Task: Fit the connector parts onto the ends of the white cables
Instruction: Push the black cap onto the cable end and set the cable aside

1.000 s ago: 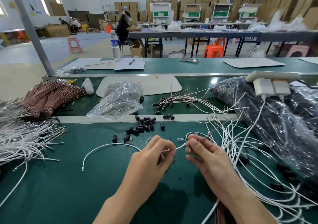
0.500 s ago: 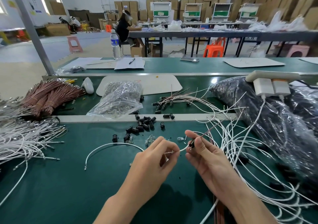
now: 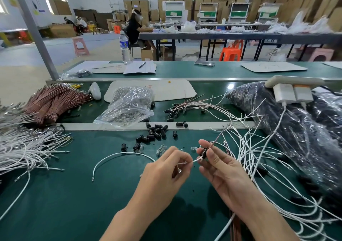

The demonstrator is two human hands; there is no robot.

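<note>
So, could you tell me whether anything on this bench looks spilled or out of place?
Mildly: loose black connector parts lie scattered across the green mat, some up on the metal rail, and the white cables at right are tangled.

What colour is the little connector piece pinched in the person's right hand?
The connector piece is black, clearest in the head view.

left hand (image 3: 166, 168), lower centre-left: bare, with wrist and forearm (image 3: 133, 216) uncovered. right hand (image 3: 222, 168), lower centre-right: bare, with wrist and forearm (image 3: 262, 216) uncovered.
</note>
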